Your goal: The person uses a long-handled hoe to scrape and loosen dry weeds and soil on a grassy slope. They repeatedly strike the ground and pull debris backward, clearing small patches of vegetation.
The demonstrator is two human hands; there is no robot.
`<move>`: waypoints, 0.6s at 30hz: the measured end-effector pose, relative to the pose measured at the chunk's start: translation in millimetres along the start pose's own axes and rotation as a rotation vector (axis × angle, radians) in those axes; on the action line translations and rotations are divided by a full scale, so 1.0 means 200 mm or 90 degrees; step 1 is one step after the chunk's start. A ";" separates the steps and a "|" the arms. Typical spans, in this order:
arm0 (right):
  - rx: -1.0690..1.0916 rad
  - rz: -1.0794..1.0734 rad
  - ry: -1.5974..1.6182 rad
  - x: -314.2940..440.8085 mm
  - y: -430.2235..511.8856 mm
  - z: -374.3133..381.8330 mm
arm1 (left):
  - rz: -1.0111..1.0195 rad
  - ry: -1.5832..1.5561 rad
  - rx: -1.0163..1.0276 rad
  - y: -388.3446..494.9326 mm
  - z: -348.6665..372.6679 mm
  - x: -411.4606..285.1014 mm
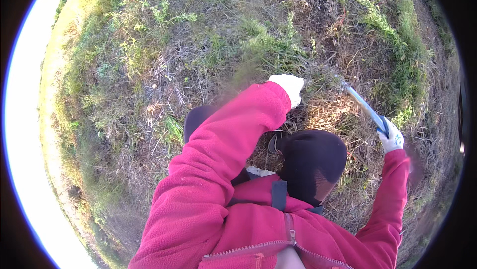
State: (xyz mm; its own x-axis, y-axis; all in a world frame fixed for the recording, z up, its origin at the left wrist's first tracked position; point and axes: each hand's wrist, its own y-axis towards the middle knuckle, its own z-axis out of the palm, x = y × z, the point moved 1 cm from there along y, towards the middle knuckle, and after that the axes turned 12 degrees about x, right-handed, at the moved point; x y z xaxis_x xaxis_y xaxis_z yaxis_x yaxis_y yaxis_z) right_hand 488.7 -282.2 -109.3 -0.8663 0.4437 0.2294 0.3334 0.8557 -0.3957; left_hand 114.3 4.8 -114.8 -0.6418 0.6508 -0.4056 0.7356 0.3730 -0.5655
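Observation:
My left hand (pixel 288 88), in a white glove, is curled into a fist at the near edge of a green grass clump (pixel 275 54). Its fingers close around stems there, though the glove hides most of the grip. Off to the right, my right hand (pixel 391 136), also in a white glove with blue on it, grips the end of a hand tool with a pale blue handle (pixel 363 103). The handle slants up and left towards the clump. Grass hides the tool's head, so its kind is unclear.
Dry cut straw (pixel 331 114) lies between the hands. My dark-clad knee (pixel 315 164) is bent close below it. A taller leafy weed (pixel 404 51) stands to the right. Dry stalks (pixel 164 71) and green weeds (pixel 164 13) cover the ground on the left.

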 end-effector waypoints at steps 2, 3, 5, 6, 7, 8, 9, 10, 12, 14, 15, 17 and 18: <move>-0.008 0.013 0.036 0.02 -0.15 0.17 | 0.008 0.022 0.030 0.00 0.05 -0.04; -0.024 -0.029 0.081 0.08 -0.17 0.21 | 0.018 0.038 0.047 0.00 0.07 -0.05; -0.070 -0.004 0.036 0.24 -0.12 0.13 | -0.006 0.035 0.035 -0.03 0.09 -0.05; -0.058 -0.030 -0.001 0.33 -0.07 0.03 | -0.009 0.036 0.030 -0.05 0.10 -0.05; -0.050 -0.043 -0.033 0.43 0.00 -0.07 | -0.014 0.037 0.023 -0.06 0.10 -0.04; -0.083 -0.102 -0.066 0.55 0.07 -0.15 | -0.032 0.046 0.062 -0.07 0.11 -0.04; -0.115 -0.163 -0.100 0.69 0.17 -0.23 | -0.015 0.038 0.040 -0.08 0.13 -0.03; -0.103 -0.222 -0.119 0.85 0.26 -0.28 | -0.006 0.040 0.029 -0.09 0.13 -0.03; -0.108 -0.436 -0.111 1.19 0.47 -0.36 | 0.000 0.041 0.023 -0.09 0.15 -0.03; -0.082 -0.562 -0.132 1.55 0.67 -0.34 | 0.004 0.048 0.017 -0.06 0.16 -0.04; -0.156 -0.668 -0.103 1.71 0.74 -0.31 | 0.015 0.046 0.007 -0.05 0.15 -0.04; -0.099 -0.722 -0.098 1.96 0.86 -0.20 | 0.029 0.032 0.001 -0.03 0.12 -0.04; -0.051 -0.711 -0.141 2.04 0.93 -0.14 | 0.001 0.040 0.052 -0.02 0.11 -0.05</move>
State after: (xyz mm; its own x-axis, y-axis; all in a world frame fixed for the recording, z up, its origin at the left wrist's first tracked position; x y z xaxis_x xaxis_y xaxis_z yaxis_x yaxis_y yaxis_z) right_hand 207.9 64.4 -64.3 -0.7372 -0.6266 0.2527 -0.6493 0.7605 -0.0085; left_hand 112.6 -17.0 -124.4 -0.6244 0.6922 -0.3619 0.7142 0.3184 -0.6234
